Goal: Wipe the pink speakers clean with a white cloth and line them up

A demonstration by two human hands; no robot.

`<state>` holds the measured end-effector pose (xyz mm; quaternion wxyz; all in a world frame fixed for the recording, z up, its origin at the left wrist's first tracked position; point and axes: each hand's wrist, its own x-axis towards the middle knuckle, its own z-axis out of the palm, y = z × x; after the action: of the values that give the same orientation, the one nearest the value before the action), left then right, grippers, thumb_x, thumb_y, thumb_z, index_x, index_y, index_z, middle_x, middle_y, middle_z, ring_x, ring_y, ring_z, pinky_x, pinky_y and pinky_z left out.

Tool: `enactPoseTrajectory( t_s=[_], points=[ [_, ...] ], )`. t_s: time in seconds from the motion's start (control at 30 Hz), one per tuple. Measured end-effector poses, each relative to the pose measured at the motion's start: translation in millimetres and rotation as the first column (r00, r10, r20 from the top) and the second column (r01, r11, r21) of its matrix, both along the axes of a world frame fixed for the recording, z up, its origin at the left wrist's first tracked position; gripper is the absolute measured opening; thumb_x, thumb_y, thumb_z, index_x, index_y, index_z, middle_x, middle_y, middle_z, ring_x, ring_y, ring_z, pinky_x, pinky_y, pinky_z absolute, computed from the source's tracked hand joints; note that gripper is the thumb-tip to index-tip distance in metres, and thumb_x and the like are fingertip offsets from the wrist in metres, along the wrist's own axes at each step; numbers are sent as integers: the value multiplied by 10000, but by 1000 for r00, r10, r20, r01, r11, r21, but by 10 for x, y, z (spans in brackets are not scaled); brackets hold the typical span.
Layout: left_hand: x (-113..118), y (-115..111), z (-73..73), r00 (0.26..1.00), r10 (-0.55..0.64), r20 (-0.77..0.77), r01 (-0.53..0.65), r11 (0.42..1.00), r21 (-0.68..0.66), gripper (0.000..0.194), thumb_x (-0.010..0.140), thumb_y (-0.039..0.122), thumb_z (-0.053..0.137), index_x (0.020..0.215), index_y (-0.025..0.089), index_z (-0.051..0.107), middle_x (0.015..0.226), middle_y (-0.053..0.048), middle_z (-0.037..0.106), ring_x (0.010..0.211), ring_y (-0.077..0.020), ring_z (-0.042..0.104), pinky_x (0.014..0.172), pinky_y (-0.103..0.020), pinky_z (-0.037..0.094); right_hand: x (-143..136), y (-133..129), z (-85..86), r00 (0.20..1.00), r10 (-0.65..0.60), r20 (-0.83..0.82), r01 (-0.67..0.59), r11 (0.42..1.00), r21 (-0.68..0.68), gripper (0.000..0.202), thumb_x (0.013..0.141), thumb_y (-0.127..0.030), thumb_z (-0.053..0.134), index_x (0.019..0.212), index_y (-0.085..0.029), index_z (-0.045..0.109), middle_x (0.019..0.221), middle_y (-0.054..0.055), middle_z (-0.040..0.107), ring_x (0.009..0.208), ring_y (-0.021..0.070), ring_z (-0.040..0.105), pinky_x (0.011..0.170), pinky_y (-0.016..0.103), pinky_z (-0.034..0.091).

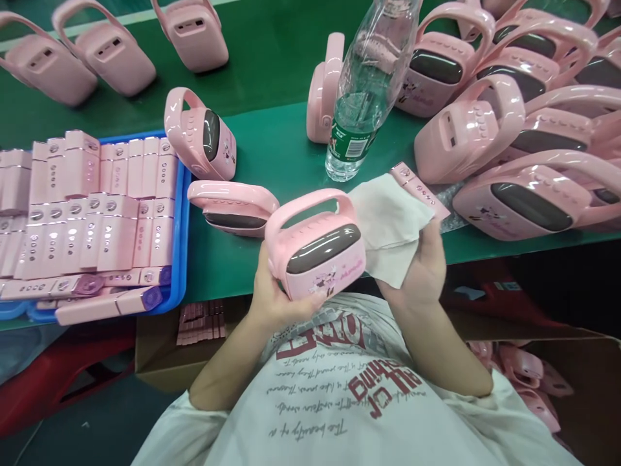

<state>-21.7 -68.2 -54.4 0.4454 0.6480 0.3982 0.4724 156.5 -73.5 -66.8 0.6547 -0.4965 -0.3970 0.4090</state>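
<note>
A pink handled device (323,255) with a dark front panel and a printed cartoon is gripped from below and behind by my left hand (279,301). It is held upright over the bench's near edge. My right hand (422,272) has a white cloth (391,220) between its fingers, just right of the device. Behind the cloth, a pink bar-shaped piece (420,189) with small round buttons lies on the green bench (272,129). Another pink device (235,206) lies tilted just left of the held one, and one more (204,139) stands behind it.
At the left, a blue tray (180,239) holds several pink bar-shaped pieces. A plastic bottle (361,116) stands on the bench near the middle. Several pink devices (524,194) crowd the right side, with others at the back left. Below the bench, an open cardboard box (162,353) holds pink parts.
</note>
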Motion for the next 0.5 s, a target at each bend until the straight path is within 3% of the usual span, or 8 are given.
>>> enactPoseTrajectory(
  t_s=[0.03, 0.17, 0.3, 0.4, 0.5],
  points=[
    [-3, -10, 29, 999, -38, 21, 38, 999, -14, 635, 700, 477, 729, 1236, 204, 524, 1232, -131, 621, 1143, -285, 612, 963, -419, 526, -5, 30, 58, 999, 26, -29, -26, 1000, 11, 606, 993, -486, 94, 1337, -193, 498, 1097, 117, 705, 1034, 256, 693, 844, 422, 588],
    [-53, -55, 62, 993, -104, 49, 105, 994, -36, 767, 658, 430, 773, 1329, 194, 485, 1267, -144, 612, 1139, -316, 614, 957, -436, 529, 27, 95, 152, 989, 93, 118, -98, 994, 41, 543, 987, -545, 200, 1225, -240, 581, 995, 96, 712, 1000, 260, 687, 841, 415, 578],
    [-115, -76, 84, 985, -149, -93, 140, 985, -97, 829, 607, 428, 809, 1344, 205, 502, 1190, -103, 657, 1049, -306, 647, 887, -402, 551, 128, 162, 309, 919, 287, 271, -305, 952, 23, 410, 940, -587, 422, 965, -263, 672, 794, 23, 684, 804, 236, 686, 689, 369, 563],
    [-114, -64, 136, 943, -147, -298, 135, 989, -60, 774, 556, 394, 822, 1259, 207, 555, 1084, -74, 678, 936, -282, 661, 818, -398, 555, 77, 233, 559, 729, 385, 567, -444, 895, -37, 388, 937, -516, 468, 736, -218, 615, 647, 3, 603, 610, 162, 590, 565, 282, 446],
    [-94, -48, 178, 881, -63, -468, 93, 995, 41, 598, 510, 353, 808, 1043, 173, 607, 836, -36, 651, 704, -227, 631, 625, -356, 537, -58, 288, 743, 468, 316, 826, -495, 868, -52, 386, 932, -378, 434, 589, -206, 470, 526, -18, 461, 491, 114, 407, 504, 278, 263]
  ],
)
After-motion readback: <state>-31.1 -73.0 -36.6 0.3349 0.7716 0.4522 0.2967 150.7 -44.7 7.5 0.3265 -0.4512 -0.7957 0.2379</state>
